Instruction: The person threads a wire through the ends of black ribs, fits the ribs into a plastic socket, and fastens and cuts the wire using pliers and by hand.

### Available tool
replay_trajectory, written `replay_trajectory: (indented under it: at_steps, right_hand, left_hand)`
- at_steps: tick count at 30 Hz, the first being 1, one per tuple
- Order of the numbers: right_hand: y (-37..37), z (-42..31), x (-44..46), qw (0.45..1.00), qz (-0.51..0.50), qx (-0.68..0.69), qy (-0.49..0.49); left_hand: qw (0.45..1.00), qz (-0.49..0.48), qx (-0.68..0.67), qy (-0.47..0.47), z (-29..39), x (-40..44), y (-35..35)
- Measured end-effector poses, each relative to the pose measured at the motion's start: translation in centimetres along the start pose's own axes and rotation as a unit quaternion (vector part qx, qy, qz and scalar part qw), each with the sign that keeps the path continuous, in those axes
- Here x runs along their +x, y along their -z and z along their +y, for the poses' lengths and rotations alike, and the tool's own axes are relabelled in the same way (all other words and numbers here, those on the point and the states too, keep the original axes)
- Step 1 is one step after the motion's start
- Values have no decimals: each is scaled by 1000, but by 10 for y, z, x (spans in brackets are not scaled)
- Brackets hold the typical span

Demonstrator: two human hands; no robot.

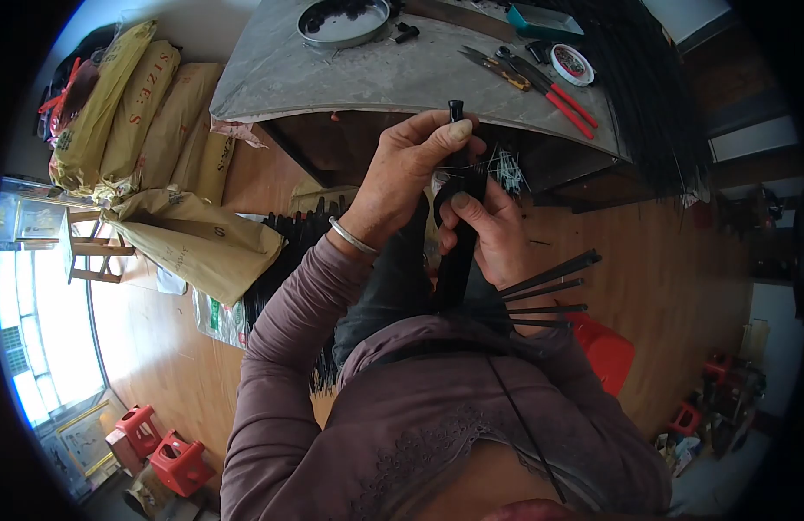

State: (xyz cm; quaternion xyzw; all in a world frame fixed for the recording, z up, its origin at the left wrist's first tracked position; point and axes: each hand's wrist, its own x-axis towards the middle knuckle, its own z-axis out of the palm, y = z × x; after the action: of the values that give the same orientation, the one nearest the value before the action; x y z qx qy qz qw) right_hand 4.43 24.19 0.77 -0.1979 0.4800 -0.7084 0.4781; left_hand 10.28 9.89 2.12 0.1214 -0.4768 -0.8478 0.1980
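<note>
Our L hand (404,165) is bent shut on a black shaft (456,110), thumb & fingers pinching it; the flared end pokes up just past the thumb tip. Our R hand (497,230), just below & R of those fingertips, grips black cloth (457,269), thumb pressed on top; the cloth hangs down from the fingers in front of our lap. Can't tell if shaft & cloth are joined, as the fingers cover that spot. Thin strands (480,165) cross b/w the two hands' fingers.

Below the R fingers, by the wrist, we see a few black rods (554,272) sticking out R.

Past our L fingertips is the gray table (272,82). On it, beyond & R of the fingers: red-handled cutters (574,104), a pointed tool w/ yellow grip (493,67) & a white dish (583,82) w/ small bits. Beyond & L: a round tray (339,31) w/ black bits. Well L of our fingers: tan sacks (141,113).
</note>
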Motion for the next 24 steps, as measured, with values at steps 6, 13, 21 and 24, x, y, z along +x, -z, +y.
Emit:
replay_trajectory:
  at_steps: [6,13,21,24]
  right_hand:
    - [1,1,0,1000,-8,-6,17]
    - [6,-1,1,1000,-13,15,5]
    - [13,-1,1,1000,-1,27,0]
    - [12,3,2,999,-10,40,10]
  left_hand:
    - [1000,22,12,-7,-2,-1,-3]
    - [1000,-10,-25,11,-1,-1,-3]
    - [967,69,237,-55,13,-19,16]
    - [963,48,257,-63,17,-28,21]
